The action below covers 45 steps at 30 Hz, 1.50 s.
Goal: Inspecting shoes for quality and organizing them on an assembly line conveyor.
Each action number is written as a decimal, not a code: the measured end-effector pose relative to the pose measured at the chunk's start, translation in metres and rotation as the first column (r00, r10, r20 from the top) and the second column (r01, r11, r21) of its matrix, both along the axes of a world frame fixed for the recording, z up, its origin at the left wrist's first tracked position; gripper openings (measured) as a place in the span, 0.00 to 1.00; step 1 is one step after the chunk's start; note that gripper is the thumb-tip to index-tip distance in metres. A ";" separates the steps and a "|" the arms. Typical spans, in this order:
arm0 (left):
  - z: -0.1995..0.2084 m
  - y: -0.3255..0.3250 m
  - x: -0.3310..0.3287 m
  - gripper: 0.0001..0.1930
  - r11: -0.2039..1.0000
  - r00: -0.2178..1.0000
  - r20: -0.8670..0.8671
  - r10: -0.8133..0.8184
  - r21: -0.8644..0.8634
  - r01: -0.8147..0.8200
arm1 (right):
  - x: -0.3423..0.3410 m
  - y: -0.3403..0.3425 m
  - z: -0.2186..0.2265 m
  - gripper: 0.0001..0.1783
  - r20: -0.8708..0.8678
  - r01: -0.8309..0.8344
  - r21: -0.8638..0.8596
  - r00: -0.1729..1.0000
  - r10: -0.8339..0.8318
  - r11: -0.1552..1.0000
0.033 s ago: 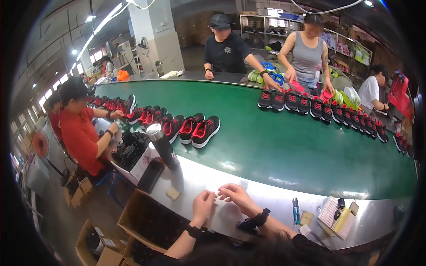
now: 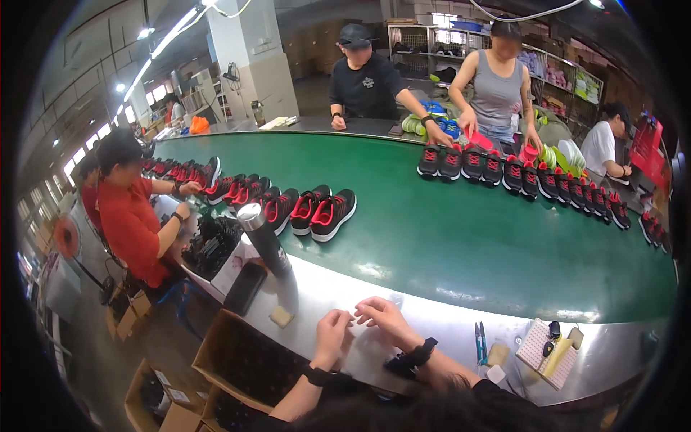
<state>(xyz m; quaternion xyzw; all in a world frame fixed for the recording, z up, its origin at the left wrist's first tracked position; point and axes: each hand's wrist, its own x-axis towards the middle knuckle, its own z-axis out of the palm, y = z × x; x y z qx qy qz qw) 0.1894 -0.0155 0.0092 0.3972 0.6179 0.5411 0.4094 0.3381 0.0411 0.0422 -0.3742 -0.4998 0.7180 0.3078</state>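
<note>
My left hand point(image 2: 333, 335) is held over the silver metal ledge, its fingers curled together toward the thumb. Anything pinched there is too small to make out. Close beside it, my right hand point(image 2: 385, 320) has bent fingers set apart, with nothing visible in them. The two sets of fingertips almost meet. Left of my hands lies a small beige pad point(image 2: 281, 315). A dark bottle with a silver lid point(image 2: 263, 237) stands behind it, next to a black oblong case point(image 2: 245, 287). Several black-and-red sneakers point(image 2: 333, 214) sit beyond on the green conveyor belt point(image 2: 403, 237).
To the right lie teal-handled snips point(image 2: 481, 344), another beige pad point(image 2: 498, 354) and a dotted box point(image 2: 536, 345). An open cardboard box point(image 2: 248, 353) stands below at left. A red-shirted person point(image 2: 133, 209) works at left; across the belt, two people handle a row of sneakers point(image 2: 491, 167).
My hands stay in nearly the same place. Across the belt, the pink pieces held by the person in the grey top have shifted slightly.
</note>
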 end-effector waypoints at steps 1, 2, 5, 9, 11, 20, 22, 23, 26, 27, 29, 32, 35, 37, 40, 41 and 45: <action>0.009 0.001 0.011 0.08 0.998 0.940 0.340 0.006 -0.061 0.016 | 0.000 0.005 -0.011 0.12 0.022 0.044 0.022 0.999 -0.044 0.999; 0.019 0.003 0.024 0.06 0.998 0.924 0.383 -0.019 -0.049 0.041 | -0.001 0.010 -0.022 0.12 0.038 0.079 0.104 0.996 -0.083 0.991; 0.003 0.022 0.043 0.08 0.996 0.905 0.416 -0.089 0.043 0.078 | 0.002 0.022 -0.047 0.11 -0.053 0.197 0.028 0.979 -0.195 0.980; -0.004 0.027 0.062 0.08 0.990 0.900 0.430 -0.073 0.138 0.015 | 0.009 0.023 -0.058 0.10 -0.082 0.241 0.098 0.969 -0.234 0.965; -0.010 0.029 0.066 0.08 0.990 0.891 0.450 -0.058 0.139 -0.005 | 0.007 0.024 -0.065 0.09 -0.028 0.219 0.208 0.976 -0.218 0.953; -0.016 0.035 0.074 0.10 0.987 0.932 0.359 -0.046 0.159 -0.012 | 0.015 0.022 -0.051 0.09 0.004 0.254 0.269 0.964 -0.265 0.929; -0.016 0.031 0.077 0.10 0.989 0.933 0.358 -0.040 0.148 -0.015 | 0.015 0.021 -0.055 0.09 0.004 0.262 0.297 0.961 -0.275 0.918; -0.016 0.031 0.078 0.10 0.988 0.932 0.362 -0.019 0.150 -0.038 | 0.015 0.021 -0.056 0.09 0.008 0.265 0.332 0.959 -0.283 0.905; -0.012 0.029 0.080 0.11 0.986 0.942 0.336 0.000 0.159 -0.057 | 0.016 0.021 -0.056 0.09 0.002 0.256 0.330 0.962 -0.272 0.909; -0.011 0.029 0.080 0.11 0.985 0.952 0.306 0.000 0.167 -0.054 | 0.017 0.021 -0.054 0.09 0.006 0.258 0.330 0.961 -0.276 0.908; -0.007 0.029 0.081 0.11 0.986 0.952 0.305 -0.002 0.161 -0.049 | 0.018 0.019 -0.052 0.09 0.020 0.262 0.336 0.958 -0.285 0.905; -0.003 0.029 0.083 0.11 0.987 0.949 0.316 0.005 0.150 -0.055 | 0.016 0.018 -0.050 0.10 0.003 0.297 0.345 0.948 -0.317 0.891; -0.005 0.027 0.082 0.10 0.988 0.943 0.332 0.005 0.142 -0.055 | 0.014 0.015 -0.050 0.10 0.012 0.338 0.424 0.925 -0.379 0.840; -0.006 0.027 0.082 0.10 0.990 0.942 0.335 -0.003 0.137 -0.045 | 0.015 0.014 -0.048 0.10 0.033 0.338 0.380 0.925 -0.378 0.861; -0.006 0.025 0.084 0.10 0.987 0.941 0.338 -0.009 0.153 -0.045 | 0.018 0.011 -0.041 0.11 0.068 0.336 0.338 0.923 -0.379 0.879; -0.006 0.026 0.085 0.10 0.987 0.944 0.329 -0.004 0.155 -0.050 | 0.018 0.011 -0.039 0.11 0.076 0.333 0.347 0.922 -0.380 0.877; -0.006 0.027 0.089 0.10 0.985 0.948 0.319 0.006 0.163 -0.061 | 0.021 0.010 -0.037 0.10 0.040 0.325 0.287 0.936 -0.351 0.901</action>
